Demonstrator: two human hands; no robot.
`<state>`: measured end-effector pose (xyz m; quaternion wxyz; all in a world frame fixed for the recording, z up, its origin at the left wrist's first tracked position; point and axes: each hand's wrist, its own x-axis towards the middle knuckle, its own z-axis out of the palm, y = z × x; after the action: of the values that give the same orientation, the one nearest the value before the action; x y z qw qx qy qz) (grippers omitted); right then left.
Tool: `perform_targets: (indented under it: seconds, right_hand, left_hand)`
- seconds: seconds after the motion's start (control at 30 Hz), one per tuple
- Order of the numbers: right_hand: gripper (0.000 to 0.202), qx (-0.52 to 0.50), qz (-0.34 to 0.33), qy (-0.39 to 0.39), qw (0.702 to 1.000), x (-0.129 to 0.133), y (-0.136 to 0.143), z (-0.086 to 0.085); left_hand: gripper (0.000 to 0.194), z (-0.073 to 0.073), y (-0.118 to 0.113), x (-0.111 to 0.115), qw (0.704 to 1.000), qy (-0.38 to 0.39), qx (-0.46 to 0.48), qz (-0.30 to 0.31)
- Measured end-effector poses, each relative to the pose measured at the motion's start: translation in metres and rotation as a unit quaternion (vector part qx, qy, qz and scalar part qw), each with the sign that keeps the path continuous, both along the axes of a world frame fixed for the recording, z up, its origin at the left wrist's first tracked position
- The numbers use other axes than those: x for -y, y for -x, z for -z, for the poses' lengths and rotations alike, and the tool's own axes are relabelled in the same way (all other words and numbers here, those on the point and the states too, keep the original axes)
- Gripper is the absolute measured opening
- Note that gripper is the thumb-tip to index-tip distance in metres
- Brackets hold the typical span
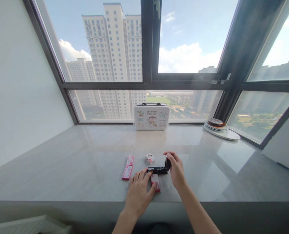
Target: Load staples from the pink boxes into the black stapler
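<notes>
Head view: a pale stone sill under tall windows, tower blocks outside in the upper left of the frame, sky and cloud across the top. At centre, against the glass, a white tin case with cartoon print; at right of centre, a stack of plates. Low in the middle of the frame, a small black stapler, seemingly hinged open with a pale panel tilted up behind it. Right hand curled round its right end, fingers closed on the body, thumb on top. Left hand lying flat on the sill just beside it, fingers spread and straight, tips touching the front left edge of the stapler, gripping nothing. Between the two hands, a small red-and-white box touching the left fingers; a second small box just behind the stapler on its left; two more red boxes further left, one behind the other, apart from the hands. Whether any staples sit in the channel: too small to tell. To do this well, probably: keep the right grip firm and low so the stapler cannot rock, hold the lid fully back, steady the front with the left fingertips, keep fingertips clear of the hinge and spring, and lay any strip straight along the channel rather than at an angle.
</notes>
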<state>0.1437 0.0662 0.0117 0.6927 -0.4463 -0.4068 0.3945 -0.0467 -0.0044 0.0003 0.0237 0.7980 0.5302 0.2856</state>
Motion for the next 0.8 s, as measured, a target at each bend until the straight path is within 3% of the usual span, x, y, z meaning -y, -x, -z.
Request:
perform_targets:
  seconds: [0.2,0.27,0.33,0.47,0.53,0.63,0.8]
  right_hand:
    - [0.035,-0.084,0.065,0.084,0.991,0.031,-0.072,0.029]
    - [0.037,-0.051,0.111,0.118,0.985,0.048,-0.083,0.037]
    - [0.038,0.055,0.137,0.150,0.977,0.063,-0.079,0.041]
    - [0.032,0.335,0.024,0.149,0.930,0.079,-0.042,0.035]
    - [0.030,0.403,-0.029,0.136,0.904,0.078,-0.022,0.029]
    - [0.031,0.422,-0.077,0.141,0.892,0.071,-0.007,0.023]
    - [0.032,0.403,-0.146,0.150,0.891,0.058,-0.011,0.032]
  left_hand:
    - [0.050,0.004,0.002,0.002,0.999,-0.025,0.046,-0.006]
    - [0.038,0.003,0.003,0.005,0.998,-0.019,0.061,-0.015]
    - [0.027,0.001,0.002,0.008,0.998,-0.002,0.059,-0.018]
    - [0.027,-0.003,-0.003,0.013,0.998,0.010,0.052,-0.033]
    - [0.027,-0.003,-0.002,0.014,0.997,0.010,0.055,-0.045]
    - [0.022,-0.005,0.004,0.015,0.998,0.030,0.056,-0.017]
    - [0.024,-0.012,0.016,0.009,0.993,0.069,0.070,0.063]
